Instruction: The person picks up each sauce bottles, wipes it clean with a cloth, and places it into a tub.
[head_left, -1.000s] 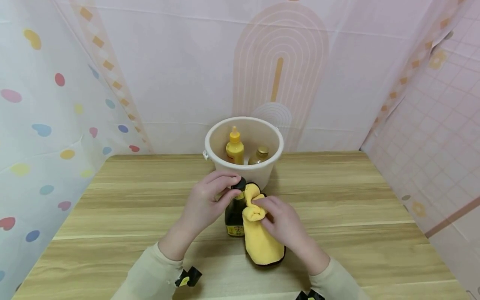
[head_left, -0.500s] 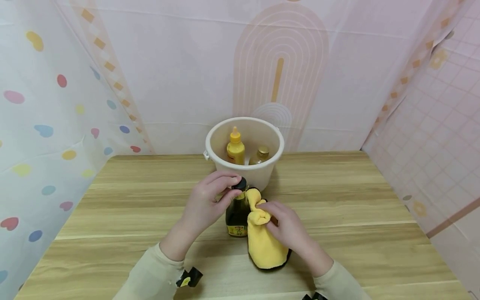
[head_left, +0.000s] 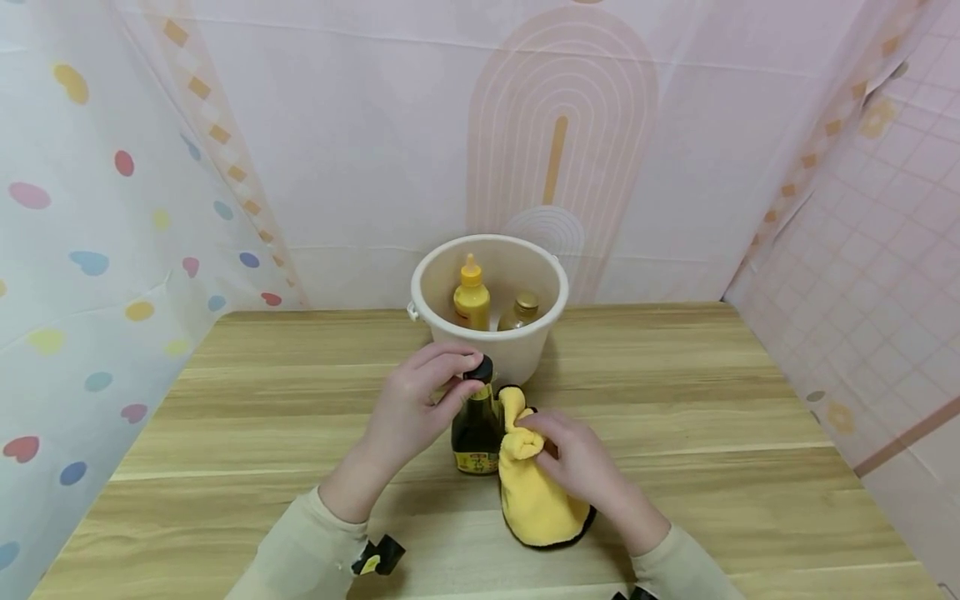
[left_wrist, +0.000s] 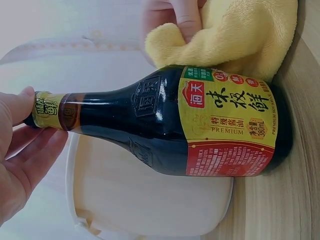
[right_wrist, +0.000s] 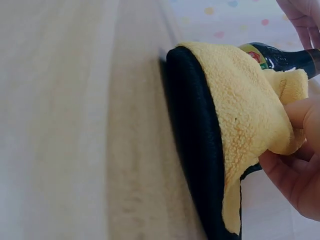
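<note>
A dark soy sauce bottle point(head_left: 476, 429) with a yellow and red label point(left_wrist: 227, 122) stands upright on the table, in front of the bucket. My left hand point(head_left: 412, 404) pinches its black cap between thumb and fingers. To the bottle's right, my right hand point(head_left: 581, 458) grips a bunched yellow cloth point(head_left: 542, 504) with dark edging. In the left wrist view the cloth point(left_wrist: 250, 35) lies close against the bottle's side. The right wrist view has the cloth point(right_wrist: 245, 110) pinched by thumb and fingers, its lower part hanging toward the table; the bottle point(right_wrist: 280, 57) is partly hidden behind it.
A white bucket point(head_left: 489, 333) stands at the table's back edge, just behind the bottle. Inside are a yellow squeeze bottle point(head_left: 471, 300) and a bottle with a gold cap point(head_left: 527, 302). Patterned curtains surround the wooden table point(head_left: 300, 400) at the back and sides.
My right hand has moved slightly right and toward me, carrying the cloth and baring more of the bottle's label. My left hand has stayed on the cap.
</note>
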